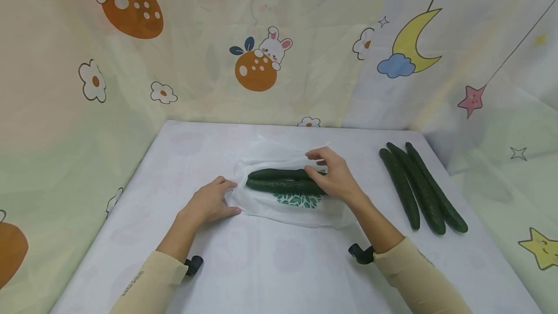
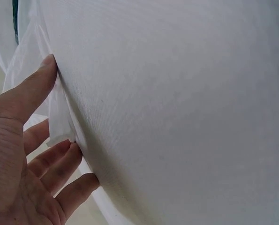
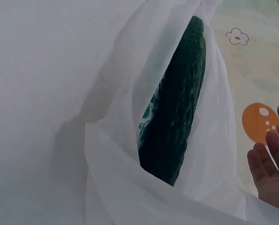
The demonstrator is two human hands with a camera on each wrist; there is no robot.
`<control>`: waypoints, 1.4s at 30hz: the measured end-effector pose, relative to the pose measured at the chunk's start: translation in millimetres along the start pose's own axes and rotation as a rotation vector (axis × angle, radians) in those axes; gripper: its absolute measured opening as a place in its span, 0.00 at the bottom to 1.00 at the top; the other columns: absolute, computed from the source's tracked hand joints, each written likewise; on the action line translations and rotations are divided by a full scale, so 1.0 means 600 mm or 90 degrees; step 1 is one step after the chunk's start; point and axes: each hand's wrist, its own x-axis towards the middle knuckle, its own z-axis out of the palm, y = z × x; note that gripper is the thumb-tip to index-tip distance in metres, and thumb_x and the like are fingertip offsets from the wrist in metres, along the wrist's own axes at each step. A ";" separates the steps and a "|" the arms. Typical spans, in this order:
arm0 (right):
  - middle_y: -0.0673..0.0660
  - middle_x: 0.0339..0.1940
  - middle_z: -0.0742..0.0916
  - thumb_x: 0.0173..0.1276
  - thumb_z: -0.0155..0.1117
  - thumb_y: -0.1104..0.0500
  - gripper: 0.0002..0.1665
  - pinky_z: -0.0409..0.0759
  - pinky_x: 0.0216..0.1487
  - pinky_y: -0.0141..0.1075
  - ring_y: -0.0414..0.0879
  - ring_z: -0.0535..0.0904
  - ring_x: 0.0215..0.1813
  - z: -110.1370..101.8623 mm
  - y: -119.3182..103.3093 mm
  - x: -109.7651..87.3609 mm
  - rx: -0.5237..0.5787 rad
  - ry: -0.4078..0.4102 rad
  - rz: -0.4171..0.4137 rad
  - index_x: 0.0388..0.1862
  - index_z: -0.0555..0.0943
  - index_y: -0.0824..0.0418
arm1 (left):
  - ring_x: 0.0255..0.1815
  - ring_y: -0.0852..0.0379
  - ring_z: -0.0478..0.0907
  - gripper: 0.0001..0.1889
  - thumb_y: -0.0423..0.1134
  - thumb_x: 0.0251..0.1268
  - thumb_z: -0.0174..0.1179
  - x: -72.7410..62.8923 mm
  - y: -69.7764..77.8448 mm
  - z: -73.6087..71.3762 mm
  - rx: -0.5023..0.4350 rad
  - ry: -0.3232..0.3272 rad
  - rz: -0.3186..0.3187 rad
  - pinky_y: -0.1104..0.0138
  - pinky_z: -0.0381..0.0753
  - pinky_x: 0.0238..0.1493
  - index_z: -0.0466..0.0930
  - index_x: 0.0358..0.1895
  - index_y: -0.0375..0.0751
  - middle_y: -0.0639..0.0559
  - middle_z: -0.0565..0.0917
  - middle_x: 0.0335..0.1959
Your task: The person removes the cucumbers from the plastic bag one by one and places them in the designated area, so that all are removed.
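Observation:
Two dark green cucumbers (image 1: pixel 285 186) lie side by side in a thin white plastic bag (image 1: pixel 279 214) printed with green leaves. At the bag's left end is my left hand (image 1: pixel 212 200), thumb and fingers spread apart and touching its edge. In the left wrist view, thin film (image 2: pixel 62 119) hangs between that hand's thumb and fingers. My right hand (image 1: pixel 333 171) hovers over the cucumbers' right ends, its thumb apart from the loosely bent fingers. The right wrist view shows one cucumber (image 3: pixel 177 103) through the bag's opening, with the right hand's fingers (image 3: pixel 266 159) beside the bag.
Three more cucumbers (image 1: pixel 420 190) lie together at the right of the white-covered table (image 1: pixel 279 265). Behind the table hangs a patterned cloth (image 1: pixel 196 38) with rabbits, flowers and a moon. A dark wrist device (image 1: pixel 361 254) sits at the right cuff.

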 end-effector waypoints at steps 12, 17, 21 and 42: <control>0.61 0.61 0.83 0.70 0.72 0.56 0.27 0.79 0.65 0.52 0.59 0.79 0.63 0.022 0.006 -0.005 -0.031 -0.144 0.028 0.64 0.79 0.65 | 0.61 0.38 0.78 0.41 0.58 0.56 0.75 0.000 0.004 -0.003 0.000 -0.004 -0.004 0.41 0.77 0.62 0.73 0.72 0.45 0.42 0.75 0.67; 0.60 0.60 0.84 0.69 0.72 0.57 0.27 0.78 0.65 0.51 0.58 0.80 0.63 0.030 0.016 -0.010 -0.029 -0.166 0.002 0.63 0.79 0.67 | 0.62 0.38 0.78 0.41 0.58 0.56 0.75 0.001 0.003 -0.003 0.003 -0.003 -0.002 0.41 0.76 0.62 0.73 0.72 0.45 0.41 0.74 0.68; 0.59 0.60 0.85 0.69 0.72 0.56 0.27 0.78 0.66 0.50 0.56 0.80 0.64 0.039 0.025 -0.012 -0.029 -0.171 0.002 0.63 0.79 0.66 | 0.63 0.38 0.77 0.41 0.58 0.56 0.75 0.001 0.005 -0.003 0.000 -0.007 -0.010 0.40 0.76 0.63 0.73 0.72 0.46 0.41 0.74 0.68; 0.59 0.61 0.85 0.70 0.72 0.56 0.26 0.78 0.66 0.50 0.55 0.81 0.64 0.070 0.039 -0.011 -0.040 -0.221 0.053 0.64 0.79 0.63 | 0.64 0.36 0.77 0.41 0.58 0.56 0.75 -0.002 0.005 -0.006 -0.005 -0.009 -0.016 0.39 0.75 0.62 0.73 0.72 0.46 0.42 0.74 0.69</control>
